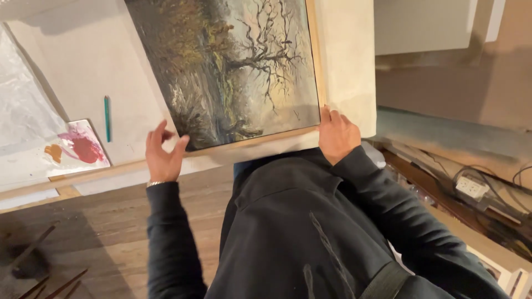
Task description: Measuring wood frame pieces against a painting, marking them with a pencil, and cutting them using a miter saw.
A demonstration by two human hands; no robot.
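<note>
A framed painting (238, 66) of a bare dark tree in muted greens and greys lies on a white-covered table (83, 61). My right hand (335, 134) rests on its near right corner, fingers curled over the wooden frame edge. At the near left corner my left hand (163, 154) hovers with fingers spread, thumb close to the frame but not clearly gripping it. Both arms wear dark sleeves, and a bracelet shows on the left wrist.
A teal pencil (107, 118) lies left of the painting. A paper palette (77, 147) with red and orange paint sits at the table's near left edge. Brush handles (52, 285) poke in at bottom left. A power outlet (471, 187) and cables lie at right.
</note>
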